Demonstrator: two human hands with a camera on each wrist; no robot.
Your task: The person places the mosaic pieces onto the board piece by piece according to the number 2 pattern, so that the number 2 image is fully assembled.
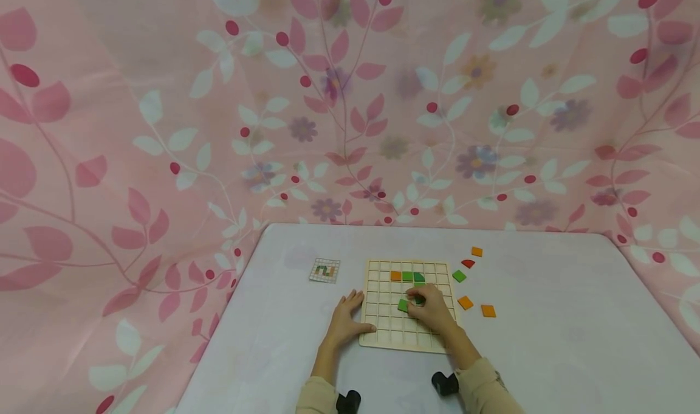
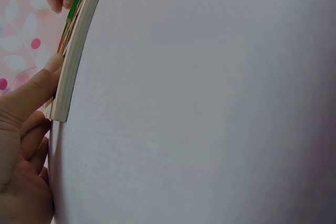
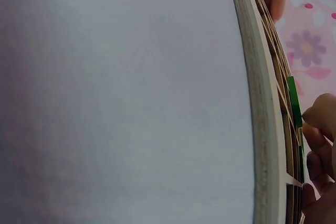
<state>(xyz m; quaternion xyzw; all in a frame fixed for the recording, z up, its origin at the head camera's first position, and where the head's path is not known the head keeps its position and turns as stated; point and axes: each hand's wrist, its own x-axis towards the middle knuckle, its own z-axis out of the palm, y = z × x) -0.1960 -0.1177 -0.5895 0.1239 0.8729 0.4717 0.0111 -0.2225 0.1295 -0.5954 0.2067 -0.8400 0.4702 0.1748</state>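
A square wooden grid board (image 1: 383,323) lies on the table. My left hand (image 1: 346,321) rests at its left edge, thumb on the board and straight fingers along the side; the left wrist view shows the thumb (image 2: 39,90) at the corner. Curved thumb and index finger of my right hand (image 1: 432,307) are at one edge of a green square tile (image 1: 403,305), which tilts on the grid in the right wrist view; a pinch is likely, though contact is partly hidden. Farther back on the board lie an orange tile (image 1: 395,276), a green tile (image 1: 407,276) and a darker green rounded piece (image 1: 418,277).
Right of the board lie several loose pieces, among them a red piece (image 1: 468,264), a green tile (image 1: 459,276) and an orange tile (image 1: 488,311). A small pattern card (image 1: 325,270) lies left of the board. Behind the white table (image 1: 558,341) hangs a floral cloth (image 1: 350,128).
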